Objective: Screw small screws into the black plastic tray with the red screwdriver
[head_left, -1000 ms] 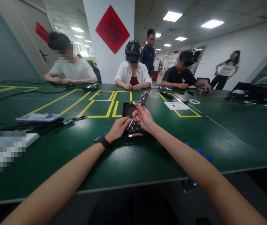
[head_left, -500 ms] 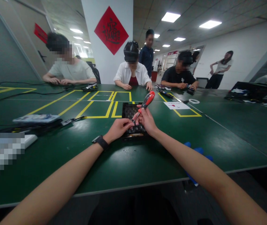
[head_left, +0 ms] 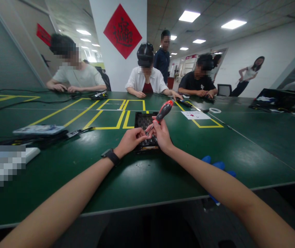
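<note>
My right hand [head_left: 161,135] is closed round the shaft of a red and black screwdriver [head_left: 163,112], whose handle points up and to the right. Fingers of my left hand [head_left: 131,138] are pinched together at the screwdriver's tip; whether they hold something small I cannot make out. A black watch [head_left: 110,156] is on my left wrist. Both hands hover over the near end of a black flat device [head_left: 143,121] lying on the green table [head_left: 142,175].
Three people sit along the far side of the table, two more stand behind. Yellow tape rectangles [head_left: 111,119] mark the tabletop. Devices and cables [head_left: 40,132] lie at left, a white paper [head_left: 195,115] and tape roll [head_left: 214,110] at right. Blue objects [head_left: 218,165] lie under my right forearm.
The screwdriver handle has tilted further to the right and lower. My left fingers have closed in on its tip. Both hands stay over the black device.
</note>
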Available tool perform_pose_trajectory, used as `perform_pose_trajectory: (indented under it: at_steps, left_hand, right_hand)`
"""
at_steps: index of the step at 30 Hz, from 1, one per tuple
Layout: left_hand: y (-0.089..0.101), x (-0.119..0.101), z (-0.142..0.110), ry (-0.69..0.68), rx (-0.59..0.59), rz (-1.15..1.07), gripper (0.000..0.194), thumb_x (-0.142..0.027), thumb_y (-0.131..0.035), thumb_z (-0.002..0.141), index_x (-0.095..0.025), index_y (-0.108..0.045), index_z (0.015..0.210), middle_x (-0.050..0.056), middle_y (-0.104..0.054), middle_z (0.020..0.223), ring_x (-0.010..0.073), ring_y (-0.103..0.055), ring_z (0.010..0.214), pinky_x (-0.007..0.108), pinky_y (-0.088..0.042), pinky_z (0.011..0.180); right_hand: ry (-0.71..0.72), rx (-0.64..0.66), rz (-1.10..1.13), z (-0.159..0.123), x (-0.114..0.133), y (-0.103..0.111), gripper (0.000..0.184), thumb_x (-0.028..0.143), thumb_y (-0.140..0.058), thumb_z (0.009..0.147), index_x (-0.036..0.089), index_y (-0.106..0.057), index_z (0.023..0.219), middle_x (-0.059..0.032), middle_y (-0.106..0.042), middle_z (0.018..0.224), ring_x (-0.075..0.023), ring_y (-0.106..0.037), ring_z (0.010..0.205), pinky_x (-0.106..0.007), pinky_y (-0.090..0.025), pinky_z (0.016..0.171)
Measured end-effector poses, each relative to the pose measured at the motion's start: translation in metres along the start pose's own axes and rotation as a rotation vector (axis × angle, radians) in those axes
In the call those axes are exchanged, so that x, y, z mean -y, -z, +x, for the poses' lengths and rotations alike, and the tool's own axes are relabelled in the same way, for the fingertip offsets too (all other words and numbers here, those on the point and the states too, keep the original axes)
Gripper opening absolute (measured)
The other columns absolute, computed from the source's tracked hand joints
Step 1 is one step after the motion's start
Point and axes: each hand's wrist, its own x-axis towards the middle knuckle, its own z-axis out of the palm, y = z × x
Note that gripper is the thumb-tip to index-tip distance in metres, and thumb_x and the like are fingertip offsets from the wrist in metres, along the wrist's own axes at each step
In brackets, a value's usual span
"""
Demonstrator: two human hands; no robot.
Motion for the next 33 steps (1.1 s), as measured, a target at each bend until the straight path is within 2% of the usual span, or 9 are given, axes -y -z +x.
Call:
perform_pose_trajectory:
  at_steps: [4,9,13,16,19,28,33]
  left_hand:
    - [0.0028,-0.0022,0.0003,-0.054,0.054,0.018,0.026,-0.039,-0.052,0.083,-0.016,-0.063,0.077,0.0,-0.06,0.068,0.0115,-0.049,0.061,0.024,-0.036,0.059]
    - [0.0041,-0.0064,-0.0002,-0.068,0.094,-0.017,0.03,-0.037,-0.042,0.088,-0.016,-0.062,0.078,0.0,-0.058,0.067,0.0122,-0.051,0.063,0.024,-0.038,0.062]
    - [0.0028,-0.0082,-0.0007,-0.027,0.027,-0.039,0.027,-0.041,-0.053,0.081,-0.017,-0.06,0.088,0.0,-0.059,0.071,0.0123,-0.051,0.064,0.024,-0.038,0.062]
    - [0.0019,-0.0063,-0.0001,-0.024,0.024,-0.031,0.028,-0.043,-0.061,0.075,-0.015,-0.059,0.078,0.0,-0.059,0.069,0.0119,-0.05,0.063,0.024,-0.037,0.061]
    - [0.0015,-0.0031,0.0007,-0.02,0.041,-0.014,0.028,-0.042,-0.061,0.075,-0.014,-0.059,0.071,0.0,-0.059,0.066,0.0111,-0.049,0.061,0.023,-0.036,0.059]
    - [0.0044,-0.0035,-0.0006,-0.068,0.093,-0.021,0.031,-0.038,-0.046,0.086,-0.014,-0.066,0.084,0.003,-0.064,0.073,0.0126,-0.054,0.066,0.024,-0.038,0.064]
    - [0.0031,-0.006,-0.001,-0.029,0.052,-0.023,0.029,-0.042,-0.054,0.081,-0.014,-0.063,0.081,0.001,-0.063,0.071,0.0108,-0.05,0.061,0.022,-0.037,0.059]
  right_hand:
    - [0.0,0.03,-0.023,0.0019,0.0,0.0038,0.027,0.043,-0.05,0.084,0.025,-0.045,0.104,0.0061,-0.059,0.063,-0.0069,-0.051,0.042,-0.02,-0.042,0.045]
    - [-0.007,0.09,-0.043,0.0042,-0.0016,0.0076,0.027,0.044,-0.047,0.086,0.024,-0.047,0.104,0.0029,-0.062,0.067,-0.0083,-0.054,0.044,-0.021,-0.04,0.043]
    - [0.018,0.069,-0.066,0.0033,-0.0026,0.0062,0.028,0.046,-0.047,0.085,0.024,-0.048,0.102,0.004,-0.061,0.064,-0.0063,-0.049,0.041,-0.018,-0.037,0.041]
    - [0.018,0.062,-0.078,0.002,-0.0021,0.0048,0.03,0.047,-0.047,0.085,0.024,-0.047,0.103,0.0047,-0.061,0.063,-0.0052,-0.047,0.039,-0.017,-0.036,0.04]
    - [0.01,0.066,-0.084,0.0018,-0.0016,0.0041,0.031,0.047,-0.048,0.084,0.023,-0.046,0.104,0.0049,-0.061,0.064,-0.005,-0.048,0.04,-0.017,-0.037,0.041]
    - [-0.043,0.05,-0.055,0.0052,-0.0058,0.0071,0.027,0.041,-0.041,0.088,0.021,-0.043,0.107,0.0025,-0.063,0.067,-0.0063,-0.051,0.042,-0.018,-0.04,0.044]
    - [-0.039,0.034,-0.036,0.0063,-0.0075,0.0087,0.027,0.04,-0.042,0.088,0.021,-0.044,0.107,0.0023,-0.062,0.067,-0.0057,-0.05,0.042,-0.018,-0.039,0.044]
